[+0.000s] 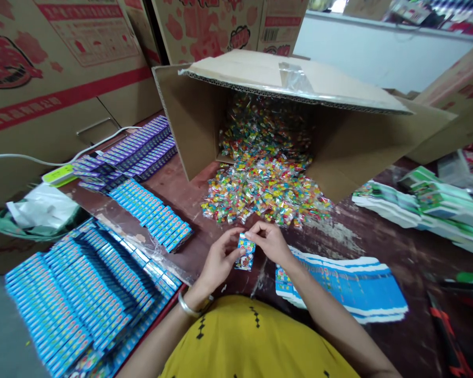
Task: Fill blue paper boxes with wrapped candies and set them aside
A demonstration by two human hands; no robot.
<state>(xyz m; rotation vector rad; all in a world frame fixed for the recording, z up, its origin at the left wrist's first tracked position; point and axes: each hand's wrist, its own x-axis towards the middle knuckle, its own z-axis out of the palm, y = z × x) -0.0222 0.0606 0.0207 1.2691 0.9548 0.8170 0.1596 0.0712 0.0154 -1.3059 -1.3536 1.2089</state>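
Note:
A small blue candy box (245,254) with a printed picture stands upright between my hands, close to my body. My left hand (223,258) is closed round its left side, the thumb lying across its front. At its top edge, the fingers of my right hand (268,241) pinch together near the white flap. Just beyond my hands lies a heap of small clear packets of colourful candy (266,191), spilling from an open carton (339,142) tipped on its side. Flat blue box blanks (350,289) are fanned out beneath my right forearm.
Rows of blue boxes (59,304) fill the lower left, with another blue row (152,212) and purple boxes (137,149) behind. Green-and-white flat blanks (429,205) lie at the right. An orange-and-black tool (447,336) rests lower right. A white cable (98,147) meets a green power strip (58,175).

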